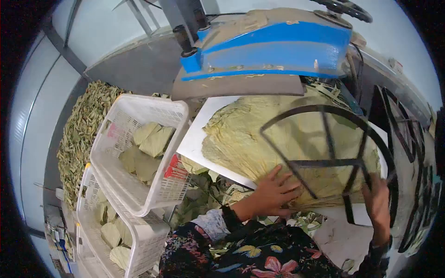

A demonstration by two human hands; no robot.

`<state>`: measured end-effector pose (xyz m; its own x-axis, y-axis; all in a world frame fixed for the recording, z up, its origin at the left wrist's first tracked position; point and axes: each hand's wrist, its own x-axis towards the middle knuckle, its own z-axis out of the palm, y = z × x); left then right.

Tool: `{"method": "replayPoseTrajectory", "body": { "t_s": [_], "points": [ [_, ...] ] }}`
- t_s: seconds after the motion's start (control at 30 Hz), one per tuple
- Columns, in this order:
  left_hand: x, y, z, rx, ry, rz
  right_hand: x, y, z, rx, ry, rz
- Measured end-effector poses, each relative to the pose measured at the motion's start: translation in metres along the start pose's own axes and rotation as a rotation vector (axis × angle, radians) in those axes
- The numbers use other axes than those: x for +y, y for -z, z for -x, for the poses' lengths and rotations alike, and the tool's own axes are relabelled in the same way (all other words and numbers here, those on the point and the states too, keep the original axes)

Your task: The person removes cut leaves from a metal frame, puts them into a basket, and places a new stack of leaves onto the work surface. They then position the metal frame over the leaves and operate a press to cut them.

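A stack of large dried leaves (pixel 241 134), yellowish green and wrinkled, lies on a white board (pixel 191 141) under the blue press. Over its right part is a black metal cutting die (pixel 303 163), half-round with inner bars. My left hand (pixel 278 192) rests on the near edge of the leaves with its fingers spread, left of the die. At the die's lower right side, my right hand (pixel 378 204) has its fingers around the metal edge; part of that grip is hidden.
The blue press (pixel 273 51) stands at the back, with a dark handwheel (pixel 345 8) on top. White plastic baskets (pixel 155 206) at left hold cut leaf pieces (pixel 155 139). Leaf scraps (pixel 85 134) are heaped behind them. More black metal dies (pixel 405 139) lean at right.
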<state>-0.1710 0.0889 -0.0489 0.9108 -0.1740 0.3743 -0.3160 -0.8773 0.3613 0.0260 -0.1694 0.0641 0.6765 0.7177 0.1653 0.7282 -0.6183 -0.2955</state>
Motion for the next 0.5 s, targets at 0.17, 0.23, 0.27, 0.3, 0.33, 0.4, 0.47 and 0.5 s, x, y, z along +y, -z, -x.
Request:
{"method": "replayPoseTrajectory", "body": {
  "t_s": [0.17,0.23,0.27,0.3,0.33,0.4,0.47,0.5],
  "points": [
    [-0.003,-0.005,0.002,0.068,-0.005,0.024,-0.073,-0.031,-0.066,-0.196,0.063,0.118],
    [-0.003,-0.006,0.004,0.132,-0.011,0.083,-0.070,-0.052,-0.085,-0.211,0.119,0.134],
    [-0.003,-0.003,0.005,0.131,-0.012,0.090,-0.066,-0.063,-0.091,-0.225,0.166,0.141],
    [-0.002,0.002,0.003,0.143,-0.021,0.055,-0.065,-0.072,-0.094,-0.228,0.157,0.145],
    [-0.002,0.005,0.002,0.154,-0.033,0.022,-0.062,-0.079,-0.096,-0.182,0.186,0.210],
    [-0.002,0.003,0.004,0.122,-0.016,0.050,-0.053,-0.095,-0.097,-0.140,0.179,0.286],
    [0.000,0.001,0.000,0.079,-0.065,0.102,-0.039,-0.100,-0.097,-0.169,0.218,0.144],
    [-0.001,0.003,-0.002,0.074,-0.036,0.074,-0.033,-0.102,-0.098,-0.116,0.310,0.173]
  ]
}}
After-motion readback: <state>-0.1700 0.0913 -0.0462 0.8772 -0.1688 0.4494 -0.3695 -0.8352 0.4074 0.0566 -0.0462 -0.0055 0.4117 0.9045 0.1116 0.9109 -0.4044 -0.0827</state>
